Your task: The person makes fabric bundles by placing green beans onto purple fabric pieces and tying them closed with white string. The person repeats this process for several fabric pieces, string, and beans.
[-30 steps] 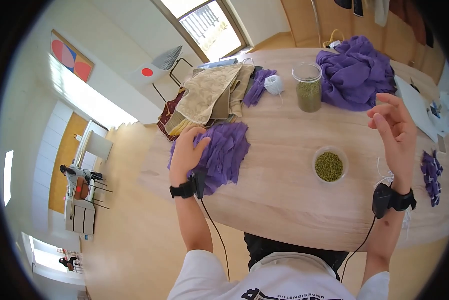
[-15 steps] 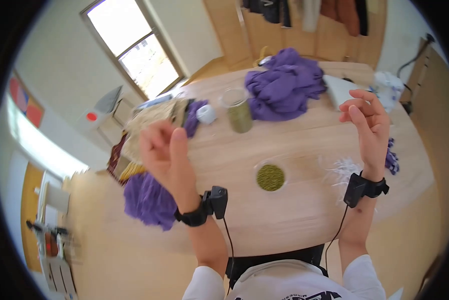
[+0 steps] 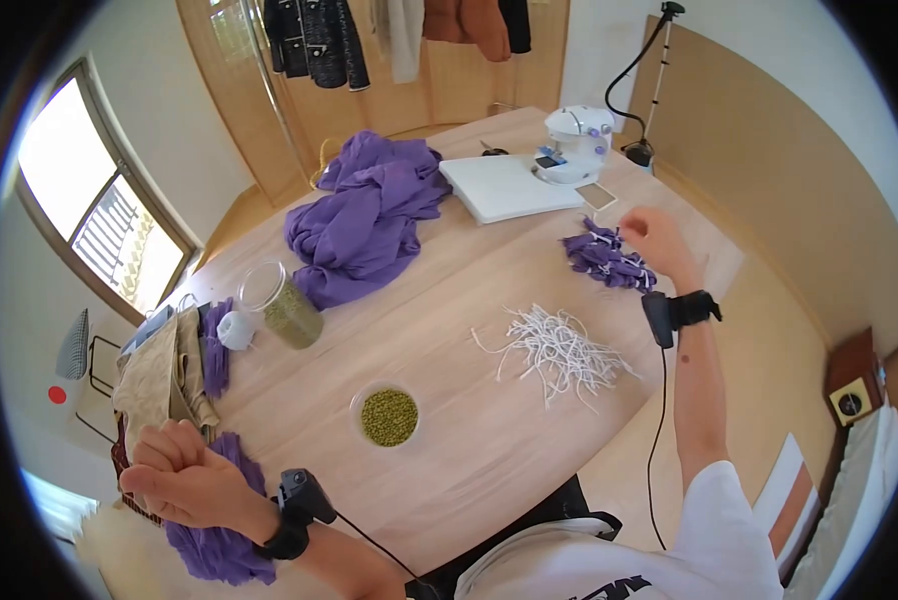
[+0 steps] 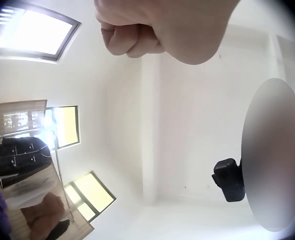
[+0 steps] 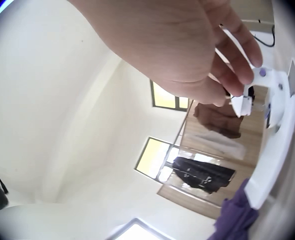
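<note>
My right hand (image 3: 661, 243) is above the right side of the table, just beside a small heap of purple cloth bundles tied with white string (image 3: 604, 255). Its fingers bend loosely and stand apart in the right wrist view, with nothing between them. Over the near left corner, my left hand (image 3: 191, 478) is raised with its fingers curled in, holding nothing visible. Beneath it lies a stack of purple cloth pieces (image 3: 214, 550), partly hidden by the hand and wrist. White string pieces (image 3: 561, 352) lie in a loose pile at centre right.
A bowl of green beans (image 3: 389, 417) and a jar of beans (image 3: 294, 318) stand left of centre, near a white string ball (image 3: 235, 330) and folded beige fabric (image 3: 159, 375). Farther back are crumpled purple cloth (image 3: 369, 215), a white board (image 3: 504, 190) and a small sewing machine (image 3: 576, 145).
The head view has turned right. My left hand has lifted off the purple cloth stack and its fingers have curled in. My right hand has moved to the tied purple bundles.
</note>
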A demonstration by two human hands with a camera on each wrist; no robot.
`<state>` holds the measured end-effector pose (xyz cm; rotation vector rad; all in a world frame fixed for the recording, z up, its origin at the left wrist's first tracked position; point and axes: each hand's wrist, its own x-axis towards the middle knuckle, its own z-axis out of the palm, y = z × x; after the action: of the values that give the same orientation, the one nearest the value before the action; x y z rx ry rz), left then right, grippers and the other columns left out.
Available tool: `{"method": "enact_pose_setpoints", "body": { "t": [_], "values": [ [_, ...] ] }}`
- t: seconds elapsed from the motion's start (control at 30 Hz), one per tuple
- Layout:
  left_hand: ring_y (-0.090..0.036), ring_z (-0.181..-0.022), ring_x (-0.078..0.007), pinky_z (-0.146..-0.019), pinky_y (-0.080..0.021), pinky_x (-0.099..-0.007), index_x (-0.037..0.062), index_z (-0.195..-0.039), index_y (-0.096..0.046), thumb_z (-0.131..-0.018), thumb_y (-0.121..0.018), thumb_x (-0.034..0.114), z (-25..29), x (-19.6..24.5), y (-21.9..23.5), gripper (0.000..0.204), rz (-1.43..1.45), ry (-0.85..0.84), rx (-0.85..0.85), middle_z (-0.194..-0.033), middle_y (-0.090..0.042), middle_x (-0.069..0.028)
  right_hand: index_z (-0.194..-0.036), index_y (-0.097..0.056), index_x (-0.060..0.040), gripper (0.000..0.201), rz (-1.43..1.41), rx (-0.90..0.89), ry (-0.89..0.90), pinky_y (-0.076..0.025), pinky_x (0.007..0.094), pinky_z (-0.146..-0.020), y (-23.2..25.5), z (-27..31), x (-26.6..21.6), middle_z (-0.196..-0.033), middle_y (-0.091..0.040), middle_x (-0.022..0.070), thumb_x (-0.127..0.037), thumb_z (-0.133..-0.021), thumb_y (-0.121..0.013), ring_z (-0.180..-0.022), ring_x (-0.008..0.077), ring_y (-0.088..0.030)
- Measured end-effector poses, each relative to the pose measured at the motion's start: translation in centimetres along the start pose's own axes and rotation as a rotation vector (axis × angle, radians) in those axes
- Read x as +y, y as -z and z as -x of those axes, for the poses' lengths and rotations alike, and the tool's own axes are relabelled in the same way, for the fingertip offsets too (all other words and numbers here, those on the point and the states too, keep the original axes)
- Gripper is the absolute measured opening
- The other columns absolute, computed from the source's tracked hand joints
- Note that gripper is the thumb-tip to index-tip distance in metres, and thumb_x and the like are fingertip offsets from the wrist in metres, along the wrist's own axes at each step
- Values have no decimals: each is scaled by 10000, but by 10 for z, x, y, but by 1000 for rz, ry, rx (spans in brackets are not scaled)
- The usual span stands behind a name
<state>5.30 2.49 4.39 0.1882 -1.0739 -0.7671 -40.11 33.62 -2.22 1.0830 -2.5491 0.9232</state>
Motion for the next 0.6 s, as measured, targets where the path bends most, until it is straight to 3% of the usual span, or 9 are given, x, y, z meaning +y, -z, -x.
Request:
{"method": "enact_pose_setpoints", "body": {
  "t": [0.13,0.23,0.43,0.53,0.6],
  "values": [
    [-159,-556,-96,-528,-146,-279,122,-629,-221,-1077,-426,353,2,4,-6,544,-19,-29,-9,-654,-189,20,-895,-699,-13,115,105,-46,-80,-531,412,-783,-26,7,38,-904,-699,181,-74,-807,-656,-875,341,-672],
    [-160,-558,-100,-540,-155,-279,119,-631,-217,-1072,-440,275,2,1,-2,519,-40,-56,-7,-656,-189,15,-890,-699,-16,112,97,58,-99,-528,413,-794,-36,1,64,-923,-699,180,-89,-815,-659,-897,343,-670],
    [-162,-556,-106,-540,-167,-288,120,-619,-206,-1059,-447,209,4,8,-14,509,-60,-20,80,-648,-181,7,-948,-723,-32,157,97,-68,-165,-530,431,-825,-47,-27,78,-953,-707,185,-114,-830,-659,-904,371,-670],
    [-176,-553,-106,-539,-170,-290,117,-616,-204,-1058,-445,194,5,3,-10,509,-76,-27,27,-639,-189,4,-948,-727,-27,162,193,-16,56,-532,411,-817,-68,-37,94,-880,-704,175,-115,-819,-684,-858,340,-669],
    [-186,-549,-106,-538,-170,-289,110,-616,-203,-1058,-444,190,8,1,-12,510,-153,-45,5,-631,-194,4,-928,-723,-28,161,266,-124,7,-525,421,-830,-72,-45,98,-877,-699,180,-127,-806,-689,-867,351,-660]
  ]
}}
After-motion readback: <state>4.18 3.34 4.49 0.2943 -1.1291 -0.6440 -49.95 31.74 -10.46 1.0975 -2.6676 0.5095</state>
